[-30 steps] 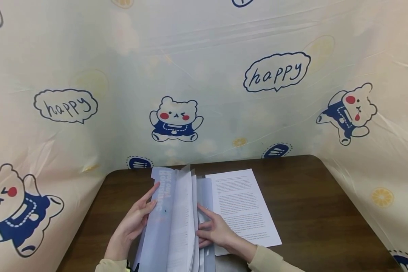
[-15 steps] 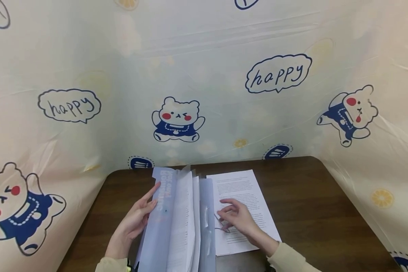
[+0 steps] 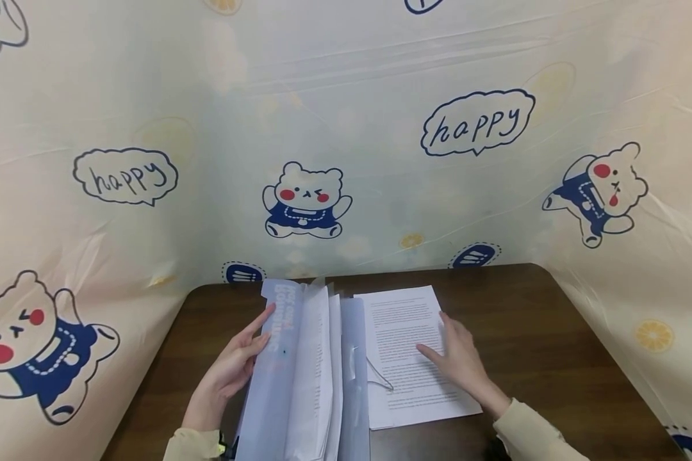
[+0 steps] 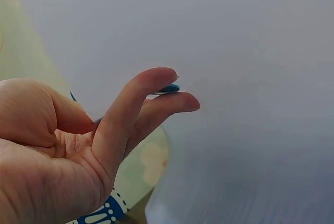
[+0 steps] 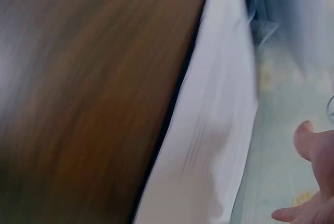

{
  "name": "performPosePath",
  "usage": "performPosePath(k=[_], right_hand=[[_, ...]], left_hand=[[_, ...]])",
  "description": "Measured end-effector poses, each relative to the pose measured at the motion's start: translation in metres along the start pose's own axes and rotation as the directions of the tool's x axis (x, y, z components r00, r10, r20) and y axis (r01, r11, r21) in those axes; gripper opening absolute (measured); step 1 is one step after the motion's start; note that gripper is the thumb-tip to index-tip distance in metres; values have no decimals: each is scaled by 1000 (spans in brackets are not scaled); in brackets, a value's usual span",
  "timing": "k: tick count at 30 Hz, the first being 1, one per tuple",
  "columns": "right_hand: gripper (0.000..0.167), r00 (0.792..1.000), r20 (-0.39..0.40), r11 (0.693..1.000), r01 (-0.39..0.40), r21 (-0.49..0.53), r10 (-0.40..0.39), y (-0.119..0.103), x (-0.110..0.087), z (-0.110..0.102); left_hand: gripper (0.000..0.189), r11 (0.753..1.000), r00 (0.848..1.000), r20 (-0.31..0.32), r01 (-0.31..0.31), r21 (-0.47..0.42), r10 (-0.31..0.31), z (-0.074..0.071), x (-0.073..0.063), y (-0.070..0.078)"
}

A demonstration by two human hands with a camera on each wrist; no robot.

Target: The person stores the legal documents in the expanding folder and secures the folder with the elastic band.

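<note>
A translucent blue file folder (image 3: 277,384) stands on edge and partly fanned in the head view, with white printed sheets (image 3: 314,384) between its covers. My left hand (image 3: 227,374) holds it at the left side, index finger and thumb on the outer cover. In the left wrist view a small blue bit (image 4: 169,89) shows between two fingertips. My right hand (image 3: 461,355) is spread over the right edge of a stack of printed paper (image 3: 406,320), holding nothing. A bent thin wire (image 3: 383,378) sticks out from the folder's right cover over that stack.
The dark wooden table (image 3: 542,333) extends right of the paper. Behind it and at both sides hangs a pale curtain (image 3: 380,192) printed with bears and the word "happy". A band is on my left wrist (image 3: 225,445).
My right hand has left the folder's sheets, passed by the bent wire and moved right to the paper stack's edge. The wire now lies exposed. My left hand keeps its hold.
</note>
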State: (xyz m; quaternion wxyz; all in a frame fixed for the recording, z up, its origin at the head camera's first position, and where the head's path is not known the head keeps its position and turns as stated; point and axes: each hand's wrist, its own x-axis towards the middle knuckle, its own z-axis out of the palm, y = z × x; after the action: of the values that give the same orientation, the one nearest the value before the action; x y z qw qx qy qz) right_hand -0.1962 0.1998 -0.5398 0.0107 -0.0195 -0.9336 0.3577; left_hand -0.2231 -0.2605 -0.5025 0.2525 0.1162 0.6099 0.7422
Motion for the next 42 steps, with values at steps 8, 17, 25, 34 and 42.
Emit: performPosePath(k=[8, 17, 25, 34, 42], right_hand=[[109, 998, 43, 996, -37, -82, 40, 36, 15, -17], [116, 996, 66, 990, -53, -131, 62, 50, 22, -18], [130, 995, 58, 981, -72, -182, 84, 62, 26, -18], [126, 996, -5, 966, -92, -243, 94, 70, 29, -26], [123, 988, -92, 936, -144, -320, 121, 71, 30, -38]], left_hand=[[73, 1000, 1000, -15, 11, -4, -11, 0, -1, -1], [72, 1000, 1000, -9, 13, -7, -13, 1, -1, -2], [71, 1000, 1000, 1, 2, -17, -2, 1, -1, -5], [70, 999, 1000, 19, -14, -37, 14, 1, 0, -7], [70, 1000, 1000, 3, -5, -20, 5, 3, 1, -8]])
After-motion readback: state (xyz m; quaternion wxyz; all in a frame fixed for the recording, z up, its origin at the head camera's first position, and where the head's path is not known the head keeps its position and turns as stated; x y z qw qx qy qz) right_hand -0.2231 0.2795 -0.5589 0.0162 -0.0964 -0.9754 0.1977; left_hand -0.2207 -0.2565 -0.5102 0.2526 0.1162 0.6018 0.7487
